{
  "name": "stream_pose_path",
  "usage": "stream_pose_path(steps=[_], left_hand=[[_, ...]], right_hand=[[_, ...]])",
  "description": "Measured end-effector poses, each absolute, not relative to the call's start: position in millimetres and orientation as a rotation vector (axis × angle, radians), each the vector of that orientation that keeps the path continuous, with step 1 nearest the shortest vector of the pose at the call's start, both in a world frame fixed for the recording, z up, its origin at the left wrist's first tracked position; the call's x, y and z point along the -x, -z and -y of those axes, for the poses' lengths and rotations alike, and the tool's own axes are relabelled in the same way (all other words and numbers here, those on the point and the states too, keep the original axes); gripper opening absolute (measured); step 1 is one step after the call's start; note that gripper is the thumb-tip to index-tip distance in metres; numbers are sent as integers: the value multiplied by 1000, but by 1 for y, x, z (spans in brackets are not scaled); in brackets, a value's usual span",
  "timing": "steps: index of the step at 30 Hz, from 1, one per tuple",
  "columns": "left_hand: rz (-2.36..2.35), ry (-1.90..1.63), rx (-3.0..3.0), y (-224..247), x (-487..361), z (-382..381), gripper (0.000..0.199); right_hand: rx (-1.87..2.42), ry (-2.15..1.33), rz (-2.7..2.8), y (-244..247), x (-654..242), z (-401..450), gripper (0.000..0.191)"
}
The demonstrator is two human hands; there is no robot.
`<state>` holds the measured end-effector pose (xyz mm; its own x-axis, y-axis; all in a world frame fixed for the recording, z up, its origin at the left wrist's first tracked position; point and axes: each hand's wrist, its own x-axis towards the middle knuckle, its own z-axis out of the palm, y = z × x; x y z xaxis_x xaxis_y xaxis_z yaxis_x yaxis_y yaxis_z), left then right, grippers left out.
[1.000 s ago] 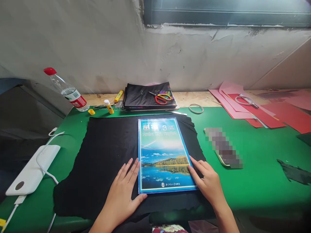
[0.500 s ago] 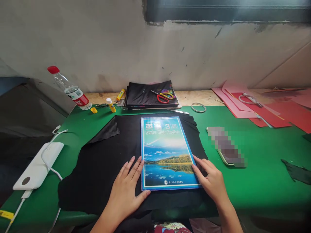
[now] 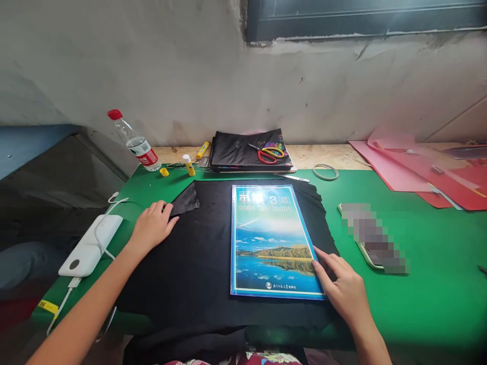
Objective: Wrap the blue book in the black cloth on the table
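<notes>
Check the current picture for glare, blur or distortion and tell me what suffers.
Head view: glare whitens the big characters at the top of the book; head view: the pink and red sheets look smeared; head view: pixelation covers most of the phone; head view: the bottle leans outward, possibly from wide-lens distortion.

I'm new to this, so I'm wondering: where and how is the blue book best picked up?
Probably by its left long edge, coming from the left, fingers underneath and thumb on top. The blue book lies flat on the black cloth with that edge free, while the right hand is at the opposite edge.
</notes>
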<state>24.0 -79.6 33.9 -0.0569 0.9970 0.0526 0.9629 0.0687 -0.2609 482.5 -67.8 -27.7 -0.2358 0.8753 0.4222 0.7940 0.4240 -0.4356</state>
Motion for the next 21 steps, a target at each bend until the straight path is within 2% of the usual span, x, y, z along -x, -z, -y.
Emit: stream_pose_path(steps=[11,16,21], left_hand=[[2201,-411,2181,-42,-24,55,25],[2311,-284,2261,-41,-19,53,20],[2501,2,2421,-51,-15,42,17]], right_hand=[[1433,-224,2048,28,-482,69,46],[1425,-209,2052,30,-483,69,46],[1424,-222,2045,30,-483,69,45]])
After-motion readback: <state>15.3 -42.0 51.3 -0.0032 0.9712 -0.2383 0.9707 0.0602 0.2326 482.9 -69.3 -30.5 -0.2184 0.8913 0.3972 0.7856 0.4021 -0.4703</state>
